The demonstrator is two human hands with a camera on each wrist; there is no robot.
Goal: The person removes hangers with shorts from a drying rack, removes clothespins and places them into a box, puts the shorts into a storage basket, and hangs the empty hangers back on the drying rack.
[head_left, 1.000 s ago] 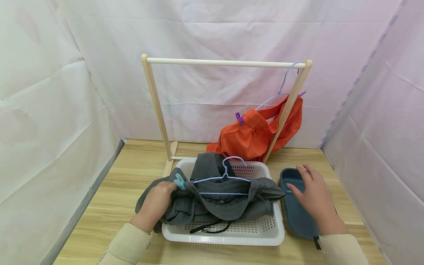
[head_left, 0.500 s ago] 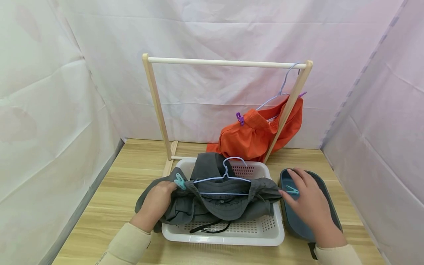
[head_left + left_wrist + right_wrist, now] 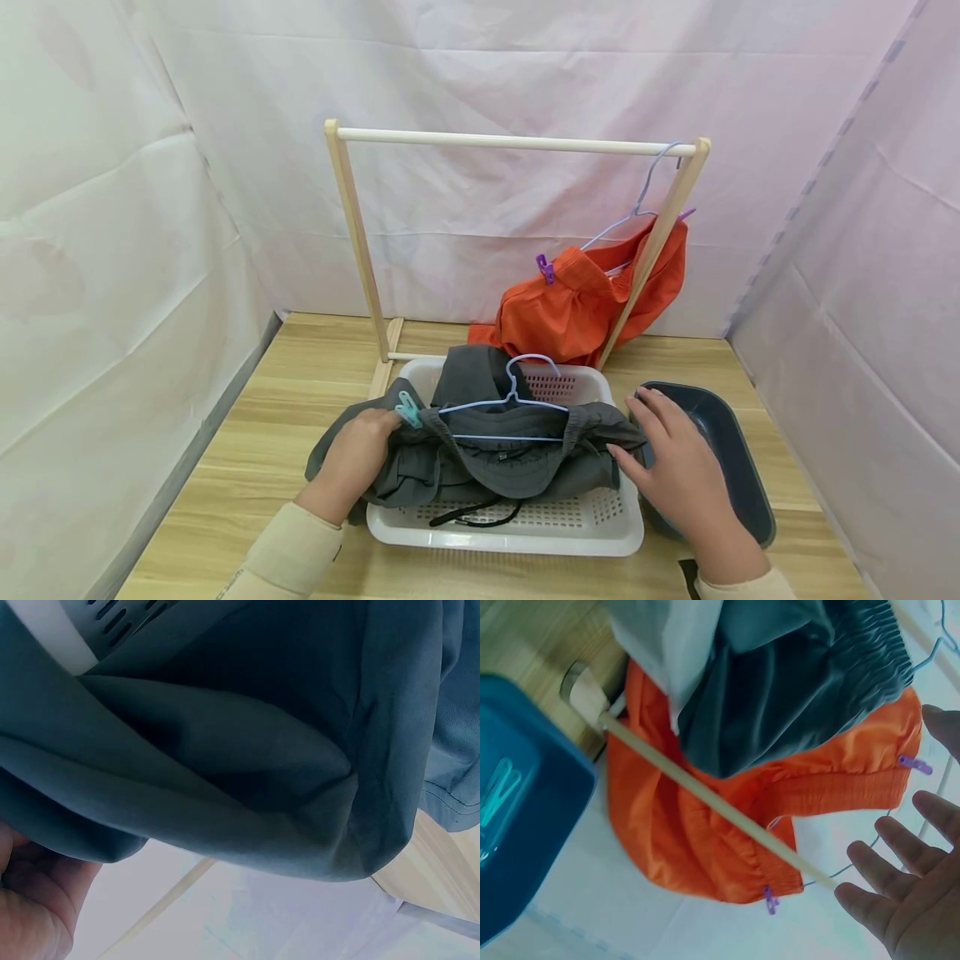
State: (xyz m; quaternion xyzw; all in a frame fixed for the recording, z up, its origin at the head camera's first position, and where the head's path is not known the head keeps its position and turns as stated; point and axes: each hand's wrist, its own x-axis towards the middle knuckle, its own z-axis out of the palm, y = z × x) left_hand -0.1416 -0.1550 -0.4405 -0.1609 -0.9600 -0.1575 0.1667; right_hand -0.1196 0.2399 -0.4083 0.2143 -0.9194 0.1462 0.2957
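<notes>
Dark grey drawstring shorts (image 3: pixel 517 475) lie over a white slotted basket (image 3: pixel 510 543), a pale blue hanger (image 3: pixel 513 392) tucked into their elastic waistband. A teal clothes peg (image 3: pixel 408 408) is clipped at the waistband's left end. My left hand (image 3: pixel 356 454) grips the cloth just beside that peg; its thumb and fingers partly show at the fabric edge in the left wrist view. My right hand (image 3: pixel 678 475) hovers by the waistband's right end, fingers spread and nothing in them. The right wrist view shows its fingers (image 3: pixel 885 870) apart from the cloth.
Behind the basket stands a wooden rack (image 3: pixel 510 142). Orange shorts (image 3: pixel 558 312) hang at its right end on another hanger (image 3: pixel 641 187), with purple pegs (image 3: pixel 546 269). A dark blue bin (image 3: pixel 753 471) at the right holds teal pegs (image 3: pixel 500 793). White cloth walls surround the table.
My right hand has moved left, from over the blue bin to the right end of the grey shorts. The left hand and the shorts stay in place.
</notes>
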